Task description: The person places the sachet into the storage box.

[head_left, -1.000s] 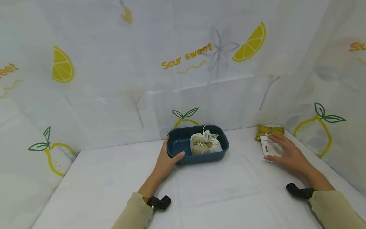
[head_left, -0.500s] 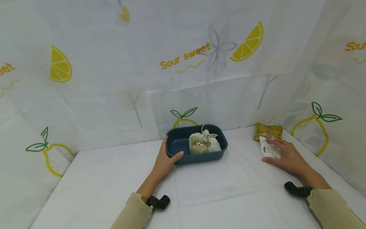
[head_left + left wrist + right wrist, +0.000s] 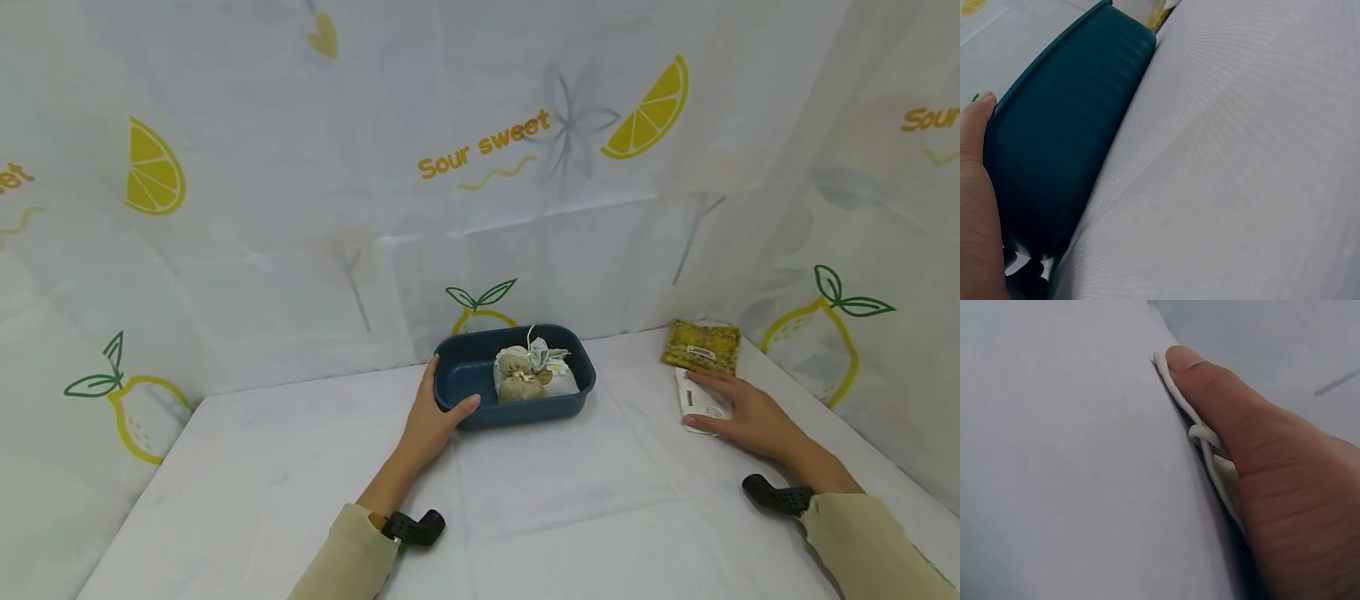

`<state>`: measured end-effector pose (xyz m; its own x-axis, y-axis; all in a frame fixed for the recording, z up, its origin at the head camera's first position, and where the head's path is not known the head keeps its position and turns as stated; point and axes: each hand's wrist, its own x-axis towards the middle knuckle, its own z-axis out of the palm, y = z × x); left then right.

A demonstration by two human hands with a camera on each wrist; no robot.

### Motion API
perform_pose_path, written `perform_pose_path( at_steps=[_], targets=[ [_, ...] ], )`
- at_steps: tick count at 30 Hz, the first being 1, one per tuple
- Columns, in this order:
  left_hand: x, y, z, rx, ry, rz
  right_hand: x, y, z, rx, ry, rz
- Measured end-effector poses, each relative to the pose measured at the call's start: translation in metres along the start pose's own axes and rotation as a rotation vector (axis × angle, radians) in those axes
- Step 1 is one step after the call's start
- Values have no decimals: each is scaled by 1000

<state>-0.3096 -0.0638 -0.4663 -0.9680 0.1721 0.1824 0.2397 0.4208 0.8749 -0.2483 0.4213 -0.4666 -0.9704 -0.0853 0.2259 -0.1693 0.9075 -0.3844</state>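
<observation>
My left hand holds the left end of a dark blue rectangular bin, thumb on the near rim; the left wrist view shows the bin's outer wall. Inside, toward the right, lie a tan drawstring pouch and a white drawstring pouch with a daisy. Over at the right, my right hand grips a flat white packet with dark print, thumb at its near edge and fingers over its far part. In the right wrist view the thumb presses the packet's folded edge. The hand hides much of it.
A mottled yellow pouch with a small pale label lies just behind the white packet, near the back right corner. White cloth covers the table. Lemon-printed fabric walls stand behind and at both sides.
My right hand and the white packet have shifted slightly toward me, so more of the yellow pouch and its label shows. My left hand stays on the bin. The head view has drifted slightly.
</observation>
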Motion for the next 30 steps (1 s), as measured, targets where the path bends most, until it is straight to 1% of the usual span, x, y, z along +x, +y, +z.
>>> perform_pose_path(
  at_steps=[2,7,8,11,17,19,22,25,28,30],
  targets=[
    [0,0,0,0,-1,1,0,-1,0,-13,-1,8],
    [0,1,0,-1,-2,2,-2,-4,1,-36,64,-56],
    [0,1,0,-2,-2,2,-3,-5,1,-27,78,-71],
    [0,2,0,-2,0,1,-4,-8,2,17,116,-85],
    [0,1,0,-1,-1,-1,-6,-12,4,88,178,-77],
    [0,1,1,-1,-1,-3,-6,-13,4,96,200,-52],
    [0,1,0,-1,-2,-3,-6,-13,3,152,214,19],
    [0,2,0,-3,-3,-2,-5,-14,1,175,246,68],
    [-1,2,0,0,-4,-4,-4,-14,1,177,275,64],
    [-1,3,0,4,-3,-5,-4,-14,1,190,274,69]
  ],
)
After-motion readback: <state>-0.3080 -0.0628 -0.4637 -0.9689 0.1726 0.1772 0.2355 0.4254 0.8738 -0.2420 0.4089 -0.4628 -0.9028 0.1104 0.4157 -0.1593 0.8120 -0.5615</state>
